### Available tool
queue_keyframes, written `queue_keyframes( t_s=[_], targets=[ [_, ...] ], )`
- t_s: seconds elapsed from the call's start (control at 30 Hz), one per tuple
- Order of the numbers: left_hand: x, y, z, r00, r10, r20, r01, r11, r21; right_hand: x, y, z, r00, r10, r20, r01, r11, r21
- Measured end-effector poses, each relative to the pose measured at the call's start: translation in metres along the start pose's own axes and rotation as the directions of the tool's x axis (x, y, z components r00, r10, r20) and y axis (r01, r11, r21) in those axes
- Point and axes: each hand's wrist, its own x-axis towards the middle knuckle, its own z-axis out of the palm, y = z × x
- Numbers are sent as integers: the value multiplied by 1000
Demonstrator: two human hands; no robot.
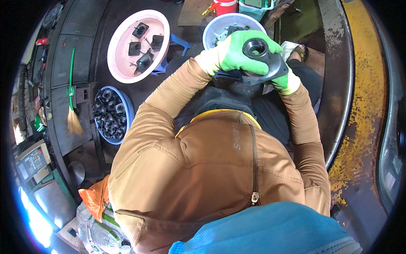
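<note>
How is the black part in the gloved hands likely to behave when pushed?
The black part is probably stiff, since its flange does not visibly sag. Its shiny surface may slip easily. The flange's angular corner would likely resist rolling.

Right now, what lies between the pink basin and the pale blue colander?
The head view shows part of a blue support and dark floor, plus a brown board toward the top.

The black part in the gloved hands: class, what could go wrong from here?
The black part looks smooth, so it might slip if the gloved grip of the left hand or right hand loosens.

The blue tub is crowded with black pieces, so a knock could spill some.
</note>
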Motion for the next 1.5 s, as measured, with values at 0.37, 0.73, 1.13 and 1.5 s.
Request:
queue_keyframes(
  t_s=[0.37, 0.73, 1.13, 1.5],
  targets=[
    [30, 17, -40, 1000, 20, 23, -28, 915, 403, 21, -9, -4, 918, -296, -263, 166, 891, -422],
    [12, -18, 24, 844, 358, -398, -257, 923, 286, 18, 9, 12, 791, -410, -455, 74, 801, -593],
    [2, -7, 1, 971, 215, -109, -198, 969, 149, -4, -11, 5, 984, -160, -80, 132, 952, -276],
    [7, 5, -12, 935, 98, 340, -59, 990, -125, -4, 19, 13, 990, -140, 34, 139, 873, -468]
  ],
)
